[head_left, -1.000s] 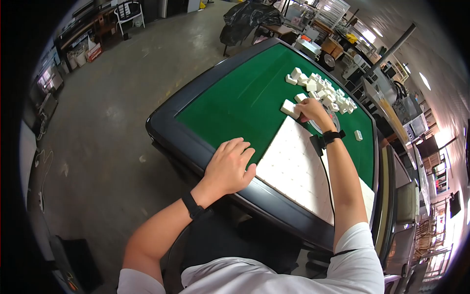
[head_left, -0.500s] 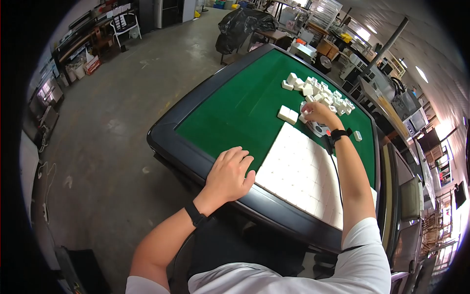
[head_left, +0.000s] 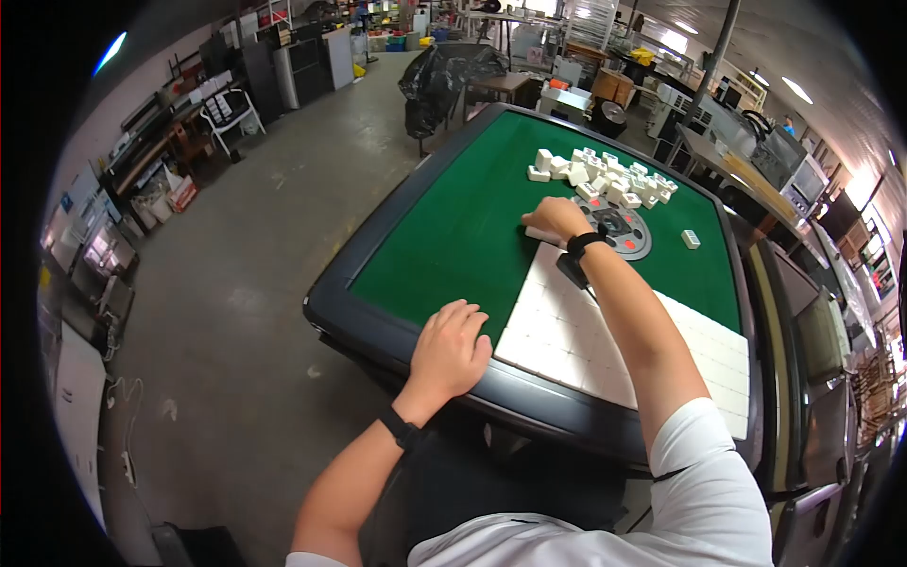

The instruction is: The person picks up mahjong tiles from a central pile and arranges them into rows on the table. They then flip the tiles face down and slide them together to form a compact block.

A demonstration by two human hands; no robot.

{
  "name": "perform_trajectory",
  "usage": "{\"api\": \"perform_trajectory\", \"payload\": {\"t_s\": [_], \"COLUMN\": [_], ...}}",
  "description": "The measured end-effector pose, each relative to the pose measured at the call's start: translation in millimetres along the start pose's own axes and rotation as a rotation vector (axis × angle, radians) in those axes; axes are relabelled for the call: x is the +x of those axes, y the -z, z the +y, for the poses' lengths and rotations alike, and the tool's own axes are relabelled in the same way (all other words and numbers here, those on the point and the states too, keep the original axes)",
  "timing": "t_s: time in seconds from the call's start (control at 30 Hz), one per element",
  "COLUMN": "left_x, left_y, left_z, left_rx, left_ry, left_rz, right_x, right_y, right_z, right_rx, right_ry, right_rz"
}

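My right hand [head_left: 559, 217] reaches over the green mahjong table [head_left: 444, 227], its fingers closed round white mahjong tiles [head_left: 540, 234] at the far left corner of a large flat block of tiles [head_left: 557, 326]. The hand hides most of the tiles it grips. On the table's dark near rim rests my left hand [head_left: 452, 348], palm down, fingers stretched out and holding nothing, just left of the block. The block's tiles lie side by side with plain white tops up. Beyond my right hand is a loose heap of tiles [head_left: 605, 177].
A round grey centre panel [head_left: 635, 243] with red marks lies beside my right wrist. One single tile [head_left: 691, 239] sits apart at the right. A black-wrapped object [head_left: 439, 85] stands past the far edge, and benches [head_left: 746, 175] line the right side.
My right hand has moved left from the centre panel to the block's far left corner, where two tiles stood apart. The camera view has shifted; my left hand stays on the rim.
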State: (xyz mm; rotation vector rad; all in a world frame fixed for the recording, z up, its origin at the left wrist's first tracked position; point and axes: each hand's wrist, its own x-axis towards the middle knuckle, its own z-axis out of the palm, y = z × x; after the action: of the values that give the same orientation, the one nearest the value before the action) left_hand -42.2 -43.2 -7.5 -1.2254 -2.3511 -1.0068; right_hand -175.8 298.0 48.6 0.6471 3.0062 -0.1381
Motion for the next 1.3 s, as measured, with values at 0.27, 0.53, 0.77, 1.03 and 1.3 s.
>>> {"api": "perform_trajectory", "payload": {"t_s": [0.27,0.53,0.77,1.03,1.3], "left_x": [1.1,0.7,0.4,-1.4,-0.2], "left_y": [2.1,0.6,0.8,1.6,5.1], "left_z": [3.1,1.9,-0.9,2.6,6.8], "left_rx": [0.004,0.039,0.08,0.082,0.096], "left_ry": [0.001,-0.039,-0.042,-0.006,-0.019], "left_rz": [-0.021,-0.005,-0.059,-0.099,-0.124], "right_x": [-18.3,-72.4,-126.3,-205.0,-264.0], "right_y": [2.7,6.2,1.3,-4.1,9.9], "right_z": [21.1,80.1,174.9,311.0,418.2], "right_rx": [0.014,-0.006,0.019,0.048,0.097], "right_ry": [-0.085,-0.117,-0.209,-0.255,-0.324], "right_rz": [-0.131,-0.032,-0.002,0.159,0.156]}}
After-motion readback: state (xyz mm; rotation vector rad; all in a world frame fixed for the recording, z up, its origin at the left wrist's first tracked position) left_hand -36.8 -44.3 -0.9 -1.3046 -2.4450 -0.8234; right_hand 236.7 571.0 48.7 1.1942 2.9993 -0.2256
